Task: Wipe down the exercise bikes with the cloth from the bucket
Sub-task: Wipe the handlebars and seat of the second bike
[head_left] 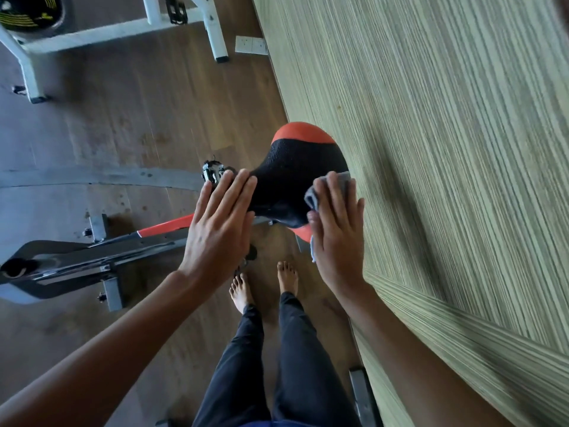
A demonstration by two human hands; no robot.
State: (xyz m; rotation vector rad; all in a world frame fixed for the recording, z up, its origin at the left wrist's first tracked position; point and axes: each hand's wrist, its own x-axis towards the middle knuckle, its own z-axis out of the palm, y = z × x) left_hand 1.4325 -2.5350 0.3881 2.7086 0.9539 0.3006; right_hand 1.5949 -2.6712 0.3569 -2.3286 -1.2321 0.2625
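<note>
Fingers (331, 192) of your right hand (337, 229) lie flat and spread, pressing the grey cloth (317, 195) against the right side of the bike's black and orange saddle (295, 177); nothing is curled into a grip. Your left hand (218, 223) is just as open, palm flat on the saddle's left side, holding nothing. Both forearms reach forward from below. Under the saddle the grey and orange bike frame (107, 257) runs left, a pedal (212, 172) beside your left fingertips. Your bare feet (264, 288) stand beneath, close to the striped wall (446, 149). A white bike (123, 29) stands well apart.
</note>
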